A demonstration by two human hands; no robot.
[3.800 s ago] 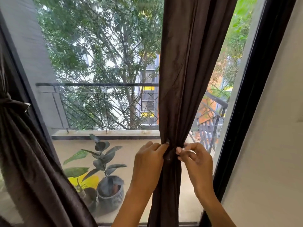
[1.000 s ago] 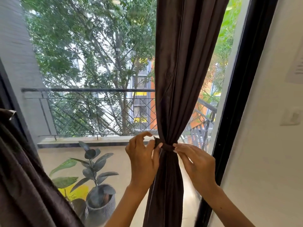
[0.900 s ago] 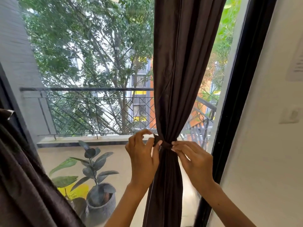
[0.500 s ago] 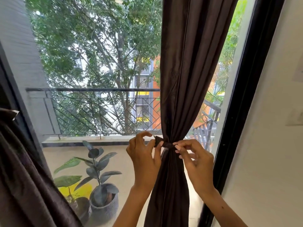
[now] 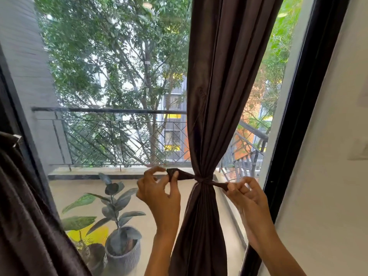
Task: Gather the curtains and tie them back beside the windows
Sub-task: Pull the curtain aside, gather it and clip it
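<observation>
A dark brown curtain (image 5: 217, 96) hangs gathered in front of the window's right half, cinched at waist height by a matching brown tie band (image 5: 203, 179). My left hand (image 5: 159, 194) pinches the band's left end between thumb and fingers, out to the left of the curtain. My right hand (image 5: 245, 194) pinches the band's right end, out to the right. The band is stretched taut between both hands, knotted around the bunch. A second brown curtain (image 5: 25, 206) hangs at the far left, tied back near its top.
The black window frame (image 5: 304, 96) runs down just right of my right hand, with a white wall (image 5: 334, 156) beyond. Behind the glass are a balcony railing (image 5: 111, 111), potted plants (image 5: 119, 242) and trees.
Both hands have moved apart from the curtain's middle, drawing the band's two ends outward so the knot has tightened around the gathered fabric.
</observation>
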